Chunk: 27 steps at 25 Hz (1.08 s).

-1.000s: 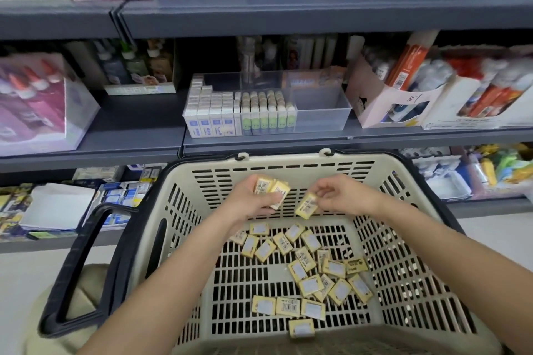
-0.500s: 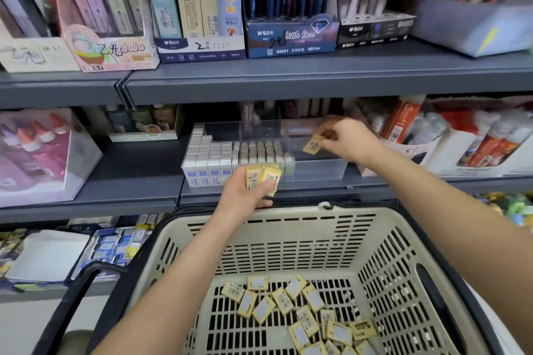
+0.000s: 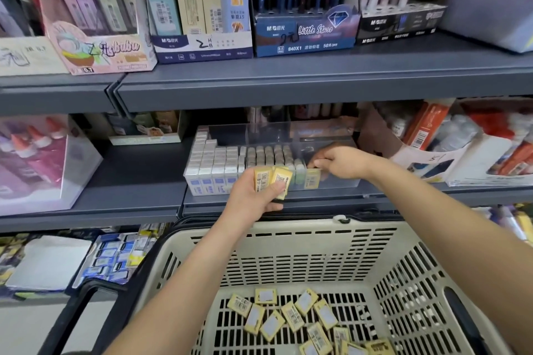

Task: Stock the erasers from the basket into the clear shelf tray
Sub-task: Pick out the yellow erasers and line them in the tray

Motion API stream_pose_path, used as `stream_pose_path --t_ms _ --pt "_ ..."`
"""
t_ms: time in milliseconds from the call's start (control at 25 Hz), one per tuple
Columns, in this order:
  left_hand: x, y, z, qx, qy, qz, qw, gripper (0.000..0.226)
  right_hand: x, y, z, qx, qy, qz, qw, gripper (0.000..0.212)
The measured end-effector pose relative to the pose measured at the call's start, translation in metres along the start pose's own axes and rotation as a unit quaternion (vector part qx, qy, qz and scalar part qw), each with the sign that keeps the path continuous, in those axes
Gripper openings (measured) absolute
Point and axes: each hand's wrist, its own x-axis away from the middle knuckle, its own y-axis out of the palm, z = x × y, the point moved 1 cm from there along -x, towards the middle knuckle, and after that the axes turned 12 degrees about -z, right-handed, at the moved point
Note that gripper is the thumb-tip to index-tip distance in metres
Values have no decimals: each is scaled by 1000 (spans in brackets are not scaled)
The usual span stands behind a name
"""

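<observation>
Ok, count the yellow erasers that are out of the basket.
3. Two yellow erasers are in the left hand. The third eraser stands inside the clear tray, pinched by the right hand. Others may be hidden behind the left hand's pair.

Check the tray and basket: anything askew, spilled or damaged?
Nothing damaged or spilled. Loose erasers lie jumbled in the basket; shelved rows stand neat. Right hand pinches one yellow eraser in the clear tray; left hand holds two erasers.
</observation>
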Motion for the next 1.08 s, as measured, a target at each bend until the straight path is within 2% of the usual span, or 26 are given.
stream_pose_path --t_ms 120,200,280,360,560,720,800,920,1000,1080 --pt "-5 6 0 15 -6 2 1000 22 9 -1 -3 30 -2 27 999 31" --pt "-6 10 -2 23 -7 1 1000 22 19 0 -9 25 -41 121 992 29" --pt "-8 14 -4 25 -6 -4 1000 23 33 8 -21 -72 -118 181 974 13" --pt "-9 22 -5 29 -7 -19 999 24 44 20 -32 -130 -150 167 966 6" --pt "-12 40 -5 77 -8 -33 996 24 49 27 -24 -144 -97 204 963 17" --pt "-15 40 -5 172 -28 -18 985 14 54 22 -18 -118 -93 178 973 19" --pt "-19 37 -5 162 -27 4 986 10 57 13 -14 -129 -97 173 972 15" --pt "-20 28 -3 117 -15 16 993 15 55 -13 -4 -178 -77 244 950 13" --pt "-20 23 -4 90 -9 23 996 16 45 -24 -3 -127 -56 278 950 16" --pt "-19 22 -7 63 -7 29 998 16 30 -24 -5 -89 -36 245 965 17"
